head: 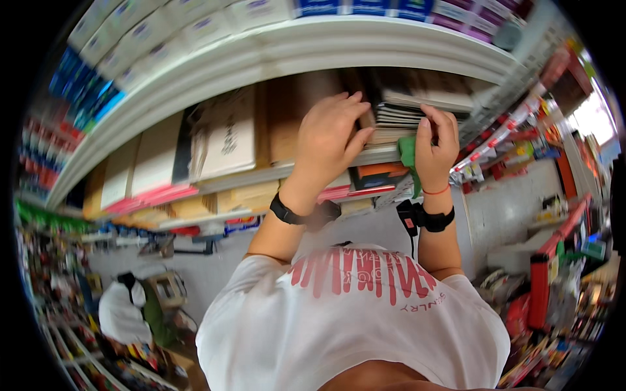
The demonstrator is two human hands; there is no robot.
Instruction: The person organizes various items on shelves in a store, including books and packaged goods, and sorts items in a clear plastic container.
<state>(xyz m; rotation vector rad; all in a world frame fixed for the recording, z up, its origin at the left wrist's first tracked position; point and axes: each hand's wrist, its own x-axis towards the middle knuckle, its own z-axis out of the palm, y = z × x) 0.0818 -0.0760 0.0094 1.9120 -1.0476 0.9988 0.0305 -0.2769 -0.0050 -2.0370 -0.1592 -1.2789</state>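
My left hand (327,132) reaches into a white metal shelf (313,41), its fingertips against the edge of a brown upright item beside a stack of notebooks (398,117). At the right end of that stack is my right hand (437,144), with thumb and forefinger apart near the notebooks' edges. A green cloth (408,159) hangs by my right palm; whether the hand grips it cannot be told. Left of my left hand lie a brown board or envelope (283,117) and a pile of pale-covered books (227,141) with writing.
White boxes (151,39) and blue boxes (318,7) line the shelf above. Brown envelopes (249,198) lie on the level below. A person in white (124,313) is bent low at the lower left. More stocked shelves stand at the right.
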